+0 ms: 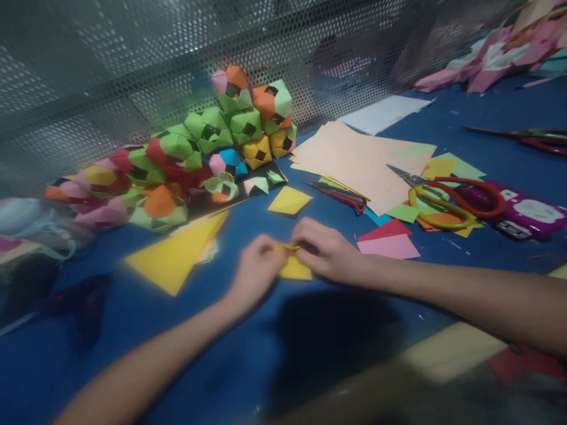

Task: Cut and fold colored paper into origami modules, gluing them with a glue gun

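Observation:
Between my hands is a small piece of yellow paper point(296, 270), partly folded along its far edge. My left hand point(260, 264) pinches its left side, and my right hand point(325, 247) pinches the right side of the same fold. The fingertips hide part of the crease. Just beyond the hands lies a folded yellow paper diamond point(290, 200). To the left of my left hand rests a larger yellow paper triangle point(177, 254), on top of some pale paper pieces.
Folded paper balls point(208, 130) are piled against a perforated metal panel point(177, 77). Peach paper sheets point(358, 159), red and yellow scissors point(460, 200) and a purple object point(527, 209) lie at the right. More scissors point(531, 136) sit farther back on the blue tabletop point(212, 360).

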The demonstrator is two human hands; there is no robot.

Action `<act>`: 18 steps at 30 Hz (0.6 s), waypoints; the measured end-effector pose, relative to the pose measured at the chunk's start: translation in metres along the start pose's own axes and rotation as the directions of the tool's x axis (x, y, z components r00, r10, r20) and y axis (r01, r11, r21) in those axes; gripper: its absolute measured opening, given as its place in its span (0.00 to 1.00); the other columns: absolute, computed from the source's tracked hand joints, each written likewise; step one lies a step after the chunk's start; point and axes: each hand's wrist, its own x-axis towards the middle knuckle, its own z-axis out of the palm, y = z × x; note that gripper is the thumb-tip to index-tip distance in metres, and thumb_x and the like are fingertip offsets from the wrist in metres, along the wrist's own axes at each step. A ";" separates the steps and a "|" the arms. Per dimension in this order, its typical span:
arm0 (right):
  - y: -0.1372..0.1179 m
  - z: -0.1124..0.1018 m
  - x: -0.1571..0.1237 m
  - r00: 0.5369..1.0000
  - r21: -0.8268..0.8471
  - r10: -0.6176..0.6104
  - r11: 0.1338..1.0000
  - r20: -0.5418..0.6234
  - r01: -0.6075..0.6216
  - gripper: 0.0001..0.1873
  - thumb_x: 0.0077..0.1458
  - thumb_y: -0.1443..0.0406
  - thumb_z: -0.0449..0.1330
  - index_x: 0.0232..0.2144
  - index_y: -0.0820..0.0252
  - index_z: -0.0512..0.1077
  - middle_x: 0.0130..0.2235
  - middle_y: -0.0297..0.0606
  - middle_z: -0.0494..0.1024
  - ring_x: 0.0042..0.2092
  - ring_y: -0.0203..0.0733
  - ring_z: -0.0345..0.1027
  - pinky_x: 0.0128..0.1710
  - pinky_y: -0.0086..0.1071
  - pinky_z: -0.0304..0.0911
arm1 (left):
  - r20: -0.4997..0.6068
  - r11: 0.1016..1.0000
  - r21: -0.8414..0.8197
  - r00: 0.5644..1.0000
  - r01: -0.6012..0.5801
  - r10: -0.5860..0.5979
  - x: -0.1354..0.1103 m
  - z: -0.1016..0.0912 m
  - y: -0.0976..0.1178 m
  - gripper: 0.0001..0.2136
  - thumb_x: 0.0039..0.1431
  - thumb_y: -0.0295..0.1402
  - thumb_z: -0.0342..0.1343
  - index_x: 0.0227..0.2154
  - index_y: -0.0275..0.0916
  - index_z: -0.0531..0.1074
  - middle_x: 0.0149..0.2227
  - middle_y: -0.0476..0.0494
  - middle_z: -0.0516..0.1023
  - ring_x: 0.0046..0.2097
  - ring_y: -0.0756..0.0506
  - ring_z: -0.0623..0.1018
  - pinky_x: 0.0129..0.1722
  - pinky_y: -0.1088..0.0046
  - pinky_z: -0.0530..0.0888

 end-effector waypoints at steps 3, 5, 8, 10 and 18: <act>0.000 0.000 -0.001 1.000 -0.003 -0.014 1.000 0.027 0.014 0.06 0.57 0.75 0.51 0.32 0.60 0.65 0.33 0.41 0.69 0.37 0.38 0.64 0.36 0.31 0.63 | 0.023 0.999 -0.052 1.000 0.002 -0.001 0.001 -0.001 -0.003 0.07 0.49 0.34 0.59 0.26 0.38 0.69 0.27 0.50 0.71 0.31 0.50 0.69 0.31 0.75 0.65; 0.000 0.000 -0.001 1.000 -0.002 -0.004 1.000 0.029 0.004 0.07 0.56 0.75 0.51 0.32 0.61 0.65 0.33 0.41 0.68 0.36 0.38 0.64 0.35 0.31 0.63 | 0.033 0.996 -0.087 0.999 0.013 -0.010 0.002 -0.001 -0.005 0.07 0.49 0.34 0.60 0.26 0.37 0.69 0.27 0.50 0.71 0.31 0.50 0.70 0.31 0.75 0.66; -0.001 0.000 -0.001 1.000 0.015 -0.003 1.000 0.023 0.003 0.06 0.55 0.74 0.51 0.33 0.61 0.66 0.33 0.41 0.68 0.36 0.38 0.64 0.34 0.31 0.63 | 0.030 0.992 -0.128 0.999 0.017 -0.014 0.003 -0.001 -0.006 0.07 0.47 0.34 0.61 0.24 0.37 0.69 0.27 0.50 0.72 0.30 0.50 0.70 0.31 0.75 0.66; -0.001 -0.001 -0.001 1.000 0.038 -0.004 0.999 0.028 0.003 0.05 0.55 0.72 0.53 0.33 0.61 0.66 0.33 0.41 0.69 0.36 0.39 0.64 0.35 0.31 0.63 | 0.024 0.990 -0.141 1.000 0.010 -0.006 0.003 -0.002 -0.006 0.07 0.46 0.33 0.61 0.24 0.37 0.69 0.28 0.50 0.72 0.31 0.50 0.70 0.32 0.75 0.66; -0.006 -0.005 0.003 0.942 0.078 0.307 0.945 0.135 -0.319 0.04 0.56 0.66 0.56 0.33 0.63 0.69 0.30 0.36 0.70 0.30 0.34 0.61 0.30 0.28 0.59 | 0.010 0.991 -0.136 1.000 -0.007 0.008 0.005 -0.002 -0.005 0.07 0.46 0.34 0.61 0.24 0.38 0.69 0.28 0.49 0.73 0.32 0.49 0.71 0.33 0.74 0.67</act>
